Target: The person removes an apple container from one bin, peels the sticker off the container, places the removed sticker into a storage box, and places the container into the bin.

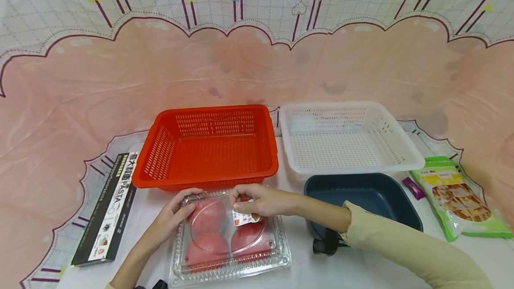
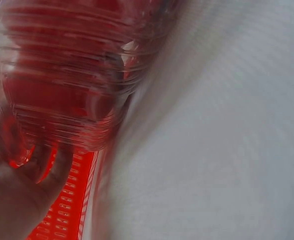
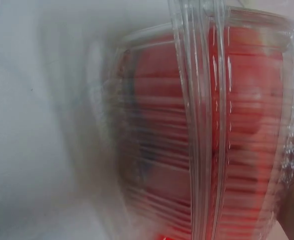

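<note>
A clear plastic clamshell box (image 1: pixel 229 274) with several round red fruits (image 1: pixel 206 249) inside lies in front of the red basket; the fruits' kind is blurred by the lid. My left hand (image 1: pixel 170 215) grips its far left corner, thumb on the lid, and in the left wrist view fingers (image 2: pixel 62 165) reach round the ridged wall. Over the lid's far right part, my right hand (image 1: pixel 259 200) has curled fingers and pinches the edge of a white printed label (image 1: pixel 242 219). The right wrist view shows the box's ridged side wall (image 3: pixel 201 125) close up.
Behind the box stands a red basket (image 1: pixel 205 182), with a white basket (image 1: pixel 353 166) to its right. A dark blue pan (image 1: pixel 377 191) lies under my right forearm. Right of it are a purple packet (image 1: pixel 413 188) and a green food bag (image 1: pixel 462 204). A black pasta box (image 1: pixel 106 213) lies left.
</note>
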`<state>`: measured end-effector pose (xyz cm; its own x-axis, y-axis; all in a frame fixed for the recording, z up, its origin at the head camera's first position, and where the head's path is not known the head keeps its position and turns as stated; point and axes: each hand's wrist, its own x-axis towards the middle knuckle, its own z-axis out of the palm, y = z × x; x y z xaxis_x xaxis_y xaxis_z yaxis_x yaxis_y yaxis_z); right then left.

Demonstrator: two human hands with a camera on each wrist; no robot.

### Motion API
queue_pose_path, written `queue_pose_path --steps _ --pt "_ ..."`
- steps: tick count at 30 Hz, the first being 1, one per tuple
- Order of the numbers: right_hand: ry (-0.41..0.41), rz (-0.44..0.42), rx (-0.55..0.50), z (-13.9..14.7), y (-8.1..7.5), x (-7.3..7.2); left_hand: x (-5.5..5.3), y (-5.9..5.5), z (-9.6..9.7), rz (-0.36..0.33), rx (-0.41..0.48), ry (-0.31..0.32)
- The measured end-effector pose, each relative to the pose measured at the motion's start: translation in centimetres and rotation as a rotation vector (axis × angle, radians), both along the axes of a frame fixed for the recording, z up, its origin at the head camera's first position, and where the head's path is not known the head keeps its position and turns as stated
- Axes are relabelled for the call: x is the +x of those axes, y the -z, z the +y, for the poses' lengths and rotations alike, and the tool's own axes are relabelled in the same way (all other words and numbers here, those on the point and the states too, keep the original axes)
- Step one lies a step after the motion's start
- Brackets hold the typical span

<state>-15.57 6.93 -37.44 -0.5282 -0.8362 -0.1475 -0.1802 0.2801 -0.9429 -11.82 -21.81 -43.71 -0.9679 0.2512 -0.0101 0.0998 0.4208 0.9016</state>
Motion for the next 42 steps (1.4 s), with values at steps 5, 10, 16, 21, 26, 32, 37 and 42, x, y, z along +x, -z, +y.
queue_pose_path --steps 5,10,16,21,26,32,37,42 --pt "-0.017 0.017 0.009 1.1 -0.3 -0.2 0.0 -0.2 0.1 0.008 0.004 0.007" --pt "0.017 0.000 -0.009 3.1 -0.4 -0.4 0.0 -0.2 0.2 0.003 0.015 0.009" --pt "0.060 -0.028 -0.018 6.0 0.2 -0.3 0.0 -0.1 0.0 -0.008 0.014 0.002" --pt "0.094 -0.040 -0.011 8.2 0.6 0.1 -0.1 0.1 -0.2 0.003 0.012 0.010" --pt "0.123 -0.026 0.015 10.4 1.0 0.5 -0.2 0.1 -0.2 0.022 0.015 0.025" --pt "0.146 -0.034 0.035 13.0 1.5 0.5 -0.1 -0.1 0.0 0.028 0.018 0.027" --pt "0.164 -0.046 0.057 14.8 1.9 0.4 -0.1 -0.1 0.1 0.040 0.029 0.030" --pt "0.178 -0.060 0.093 16.4 2.5 0.0 -0.1 0.0 0.1 0.029 0.042 0.032"
